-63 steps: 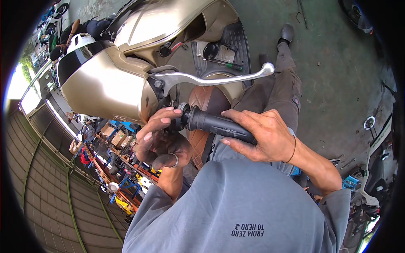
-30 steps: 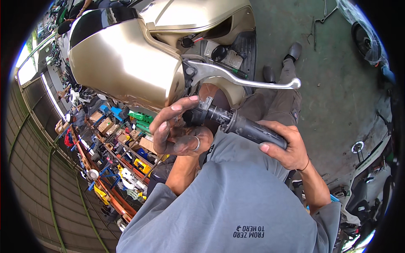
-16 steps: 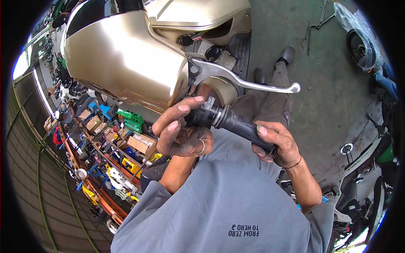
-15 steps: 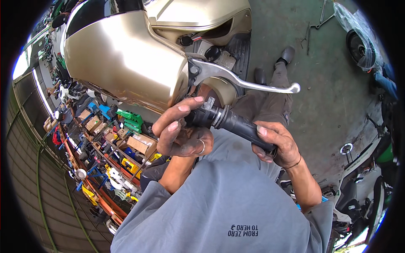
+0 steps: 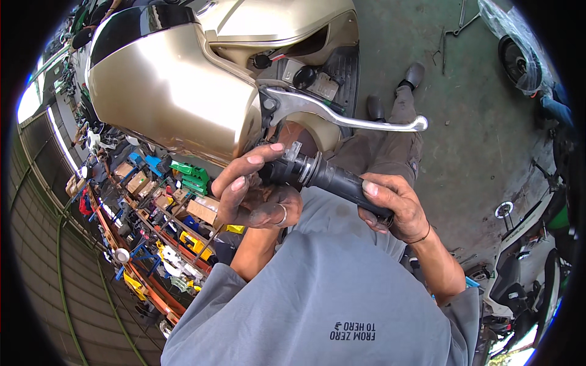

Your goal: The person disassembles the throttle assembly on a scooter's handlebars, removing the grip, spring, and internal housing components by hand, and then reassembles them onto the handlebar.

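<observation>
Along the left of the frame, crowded shelves are curving toward the rim, a green bin (image 5: 190, 175) and a cardboard box (image 5: 201, 209) showing clearly while the smaller items are blurring together. In the upper left, a gold body panel (image 5: 177, 91) is filling much of the view, glare washing out its middle.

Just left of centre, your left hand (image 5: 259, 198) is cupping around a black fitting (image 5: 282, 168), its fingers half curled; the palm is facing partly out of sight, so you cannot tell from here how firmly it is gripping. A silver brake lever (image 5: 342, 119) is reaching rightward above, apart from both hands.

From that fitting, a black handlebar grip (image 5: 339, 183) is slanting down to the right across the centre, a ridged collar showing near its inner end. Your right hand (image 5: 395, 206) is closing around its outer end, the thumb lying on top and the other fingers mostly hiding beneath.

At the upper right, a plastic-wrapped wheel (image 5: 519, 67) is sitting near the dark rim. At the lower right, a white vehicle body (image 5: 502, 268) is running off the frame.
</observation>
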`<action>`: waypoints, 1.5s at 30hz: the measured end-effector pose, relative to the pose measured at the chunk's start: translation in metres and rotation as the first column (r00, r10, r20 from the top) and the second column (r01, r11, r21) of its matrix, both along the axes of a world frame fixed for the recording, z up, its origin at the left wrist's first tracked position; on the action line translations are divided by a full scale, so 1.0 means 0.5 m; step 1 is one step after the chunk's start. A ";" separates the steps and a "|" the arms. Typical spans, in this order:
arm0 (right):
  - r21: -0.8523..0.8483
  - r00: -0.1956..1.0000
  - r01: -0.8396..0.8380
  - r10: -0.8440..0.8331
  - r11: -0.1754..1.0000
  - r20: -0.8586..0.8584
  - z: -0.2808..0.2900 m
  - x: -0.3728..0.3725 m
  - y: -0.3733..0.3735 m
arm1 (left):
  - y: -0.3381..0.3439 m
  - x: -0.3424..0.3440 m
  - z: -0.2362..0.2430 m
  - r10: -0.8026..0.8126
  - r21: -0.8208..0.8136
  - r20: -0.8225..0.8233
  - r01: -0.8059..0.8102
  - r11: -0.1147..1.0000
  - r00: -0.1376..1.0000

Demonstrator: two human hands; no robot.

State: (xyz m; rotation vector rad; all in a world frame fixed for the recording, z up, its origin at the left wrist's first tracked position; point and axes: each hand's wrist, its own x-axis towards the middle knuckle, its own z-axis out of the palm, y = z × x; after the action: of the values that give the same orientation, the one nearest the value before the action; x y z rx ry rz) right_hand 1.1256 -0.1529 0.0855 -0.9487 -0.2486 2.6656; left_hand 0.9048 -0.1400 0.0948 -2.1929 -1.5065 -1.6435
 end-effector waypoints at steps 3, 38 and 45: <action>-0.156 0.994 0.003 -0.021 0.988 -0.109 -0.006 0.005 0.005 | -0.006 0.004 0.006 0.033 -0.062 -0.030 -0.035 0.997 0.999; 0.933 0.906 -0.102 -0.355 0.346 0.231 -0.017 -0.021 -0.016 | -0.011 0.003 0.016 0.071 -0.132 -0.029 -0.074 0.989 0.997; 0.934 0.906 -0.131 -0.343 0.333 0.249 -0.023 -0.003 -0.024 | 0.001 0.009 0.011 0.104 -0.106 -0.139 -0.120 0.987 0.985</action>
State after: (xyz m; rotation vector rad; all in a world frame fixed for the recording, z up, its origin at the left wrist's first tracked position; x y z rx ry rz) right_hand 1.1241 -0.1648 0.0739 -0.9630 -1.5766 1.5659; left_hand 0.9095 -0.1395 0.1000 -2.1774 -1.6915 -1.3818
